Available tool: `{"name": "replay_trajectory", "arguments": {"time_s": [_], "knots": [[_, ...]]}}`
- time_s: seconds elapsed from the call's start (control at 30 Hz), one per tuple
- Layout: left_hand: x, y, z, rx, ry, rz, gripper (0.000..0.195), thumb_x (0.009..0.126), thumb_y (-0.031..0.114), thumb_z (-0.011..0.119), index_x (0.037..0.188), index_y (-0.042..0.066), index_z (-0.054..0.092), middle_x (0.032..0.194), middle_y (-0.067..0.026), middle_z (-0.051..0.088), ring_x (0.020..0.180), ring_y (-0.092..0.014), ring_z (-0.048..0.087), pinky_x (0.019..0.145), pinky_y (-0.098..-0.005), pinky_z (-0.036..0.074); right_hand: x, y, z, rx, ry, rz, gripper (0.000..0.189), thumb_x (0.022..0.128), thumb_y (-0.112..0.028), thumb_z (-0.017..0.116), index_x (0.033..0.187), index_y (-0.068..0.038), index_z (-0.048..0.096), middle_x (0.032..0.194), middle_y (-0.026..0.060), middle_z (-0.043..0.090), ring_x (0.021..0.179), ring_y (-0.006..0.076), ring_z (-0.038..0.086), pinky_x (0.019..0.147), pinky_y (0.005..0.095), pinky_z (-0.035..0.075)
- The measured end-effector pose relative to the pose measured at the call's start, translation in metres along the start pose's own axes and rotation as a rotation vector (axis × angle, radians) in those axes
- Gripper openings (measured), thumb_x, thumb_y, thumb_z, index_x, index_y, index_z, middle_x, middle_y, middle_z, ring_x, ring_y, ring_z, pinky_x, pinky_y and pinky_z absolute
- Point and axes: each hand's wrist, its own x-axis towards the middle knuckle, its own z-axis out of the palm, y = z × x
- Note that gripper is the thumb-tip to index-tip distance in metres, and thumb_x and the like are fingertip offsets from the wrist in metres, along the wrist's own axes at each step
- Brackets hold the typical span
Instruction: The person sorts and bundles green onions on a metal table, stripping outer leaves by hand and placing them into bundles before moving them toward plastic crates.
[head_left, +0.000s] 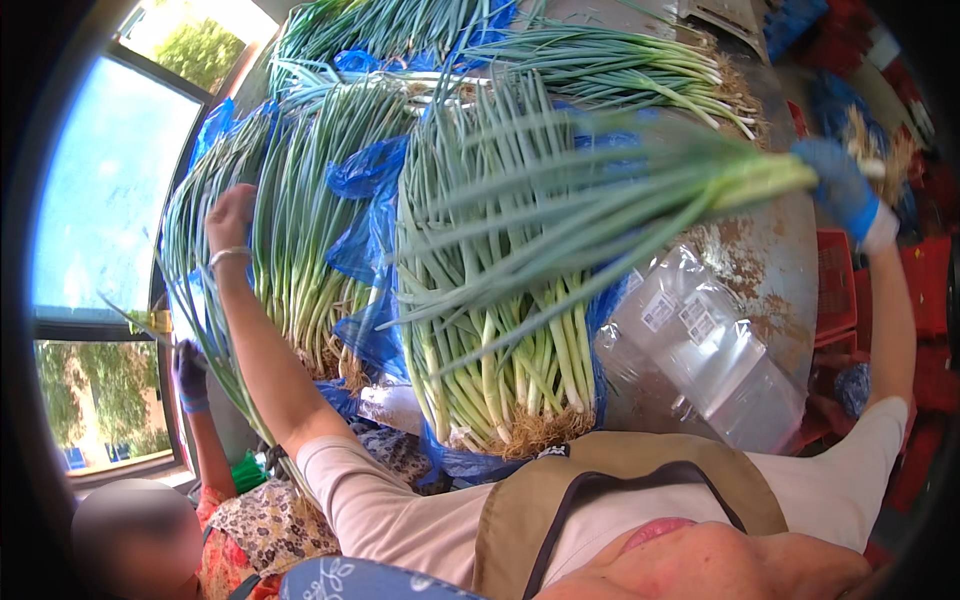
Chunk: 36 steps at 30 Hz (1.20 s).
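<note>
Green onions lie in long bundles across the table. My right hand (844, 184), in a blue glove and stretched out to the right, grips a bunch of green onions (720, 180) by its pale end; the leaves fan leftward, blurred. A large pile of green onions (517, 300) with brown roots towards me rests on blue plastic below that bunch. My left hand (231, 210), bare and with a band at the wrist, is at the leaves between the left piles, its fingers curled; whether it grips any leaf is hidden. Beside it lies another pile of green onions (322, 247).
Clear plastic bags (705, 337) with labels lie on the worn table (780, 262). Further bunches (637, 67) lie at the far side. At the lower left a co-worker's gloved hand (191, 375) is near long onion leaves. Red crates (832, 285) stand right of the table; windows are left.
</note>
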Motion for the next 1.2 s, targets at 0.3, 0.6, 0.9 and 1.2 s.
{"name": "replay_trajectory", "arguments": {"time_s": [0.3, 0.6, 0.9, 1.2], "knots": [[-0.181, 0.086, 0.011, 0.311, 0.213, 0.106, 0.023, 0.089, 0.011, 0.053, 0.109, 0.008, 0.061, 0.074, 0.0023, 0.061, 0.058, -0.003, 0.043, 0.052, -0.0166, 0.034, 0.160, 0.127, 0.093, 0.009, -0.097, 0.328, 0.047, 0.085, -0.012, 0.056, 0.129, -0.005, 0.042, 0.121, 0.0101, 0.052, 0.114, 0.0210, 0.047, 0.097, 0.0293, 0.036], [-0.502, 0.052, -0.003, 0.880, -0.608, -0.591, 0.029, 0.082, 0.018, 0.058, 0.107, 0.004, 0.056, 0.103, -0.0160, 0.058, 0.094, -0.033, 0.056, 0.079, -0.0383, 0.046, 0.063, -0.201, 0.117, 1.256, -0.676, 0.485, 0.019, 0.086, -0.021, 0.055, 0.092, -0.005, 0.063, 0.075, 0.0051, 0.062, 0.064, 0.0113, 0.060, 0.057, 0.0232, 0.048], [-0.433, 0.059, 0.102, 0.444, -0.193, -0.256, 0.014, 0.081, 0.019, 0.060, 0.091, 0.009, 0.060, 0.079, -0.0122, 0.065, 0.073, -0.032, 0.061, 0.063, -0.0402, 0.046, 0.059, -0.376, 0.160, 1.292, -0.672, 0.306, 0.016, 0.083, -0.015, 0.056, 0.085, -0.001, 0.063, 0.072, 0.0061, 0.064, 0.060, 0.0117, 0.058, 0.060, 0.0268, 0.047], [-0.464, 0.044, 0.086, 0.065, -0.208, -0.261, 0.014, 0.083, 0.011, 0.059, 0.091, 0.001, 0.061, 0.072, -0.0059, 0.063, 0.064, -0.010, 0.059, 0.056, -0.0224, 0.044, 0.023, -0.350, 0.199, 0.876, -0.272, 0.915, 0.080, 0.070, -0.033, 0.070, 0.122, 0.014, 0.032, 0.116, 0.0305, 0.049, 0.110, 0.0364, 0.050, 0.097, 0.0343, 0.038]]}}
